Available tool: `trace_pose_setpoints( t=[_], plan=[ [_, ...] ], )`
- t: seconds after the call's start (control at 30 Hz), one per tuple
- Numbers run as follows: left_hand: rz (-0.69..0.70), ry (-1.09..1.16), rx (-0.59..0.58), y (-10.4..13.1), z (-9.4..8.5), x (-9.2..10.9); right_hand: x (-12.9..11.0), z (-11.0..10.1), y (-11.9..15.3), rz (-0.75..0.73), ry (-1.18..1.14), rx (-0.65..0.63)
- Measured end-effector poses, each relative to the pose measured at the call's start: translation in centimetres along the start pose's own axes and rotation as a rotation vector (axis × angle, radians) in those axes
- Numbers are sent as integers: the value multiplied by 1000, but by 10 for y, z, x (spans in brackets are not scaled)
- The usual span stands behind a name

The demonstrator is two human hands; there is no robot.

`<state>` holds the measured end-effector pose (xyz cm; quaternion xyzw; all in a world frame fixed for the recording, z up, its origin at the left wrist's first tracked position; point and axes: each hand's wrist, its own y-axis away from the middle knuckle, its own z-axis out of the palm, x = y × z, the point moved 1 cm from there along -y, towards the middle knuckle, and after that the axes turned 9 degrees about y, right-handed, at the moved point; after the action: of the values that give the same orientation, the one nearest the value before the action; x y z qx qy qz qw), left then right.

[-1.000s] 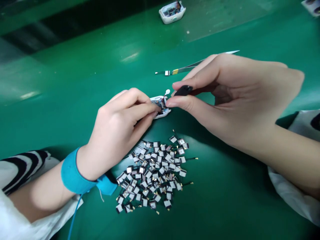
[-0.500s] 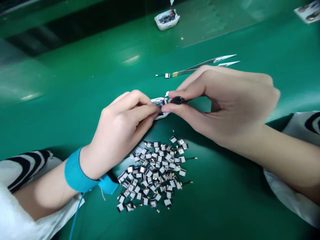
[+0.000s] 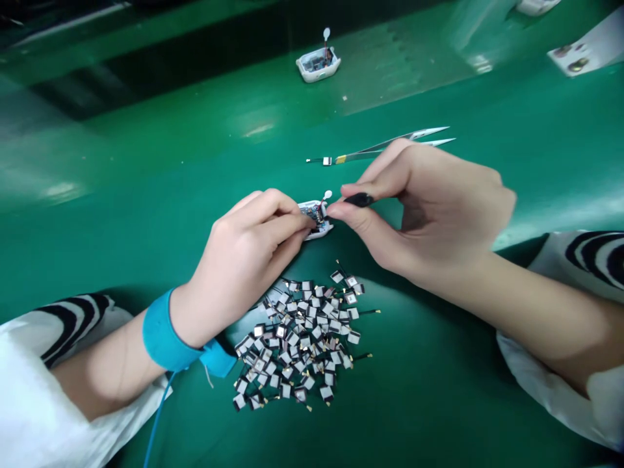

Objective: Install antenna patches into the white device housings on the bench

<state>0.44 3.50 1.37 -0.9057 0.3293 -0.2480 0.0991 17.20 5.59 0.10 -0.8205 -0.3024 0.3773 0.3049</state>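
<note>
My left hand (image 3: pixel 258 250) is closed, its thumb and fingers pinching the left side of a small white plastic housing (image 3: pixel 325 229) with a circuit board inside. A round white disc (image 3: pixel 327 194) on thin red wires stands up from the housing's far edge. My right hand (image 3: pixel 424 201), at the housing's right side, pinches a slim tool with a rounded black end (image 3: pixel 359 199); its working tip is hidden by the fingers, so its kind cannot be told. Just nearer me lies a pile of small square modules (image 3: pixel 302 338) with short black cables and gold connectors.
Beyond my right hand lie metal tweezers (image 3: pixel 375 149), with a single module (image 3: pixel 327 161) at their yellow-marked end. A second white housing (image 3: pixel 318 66) sits farther back. A white card with round metal pieces (image 3: pixel 580 62) lies far right. A blue wrist strap (image 3: pixel 168 331) trails a cord.
The view has shifted slightly. My right hand has drawn a little back from the housing, showing more of its inside and the disc. My left hand keeps its hold.
</note>
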Motion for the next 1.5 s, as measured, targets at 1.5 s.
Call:
trace_pose_setpoints(
  t=[1.5],
  plan=[
    [-58, -8, -21, 0, -1, 3, -1, -3, 1, 95, -82, -76]
  ],
)
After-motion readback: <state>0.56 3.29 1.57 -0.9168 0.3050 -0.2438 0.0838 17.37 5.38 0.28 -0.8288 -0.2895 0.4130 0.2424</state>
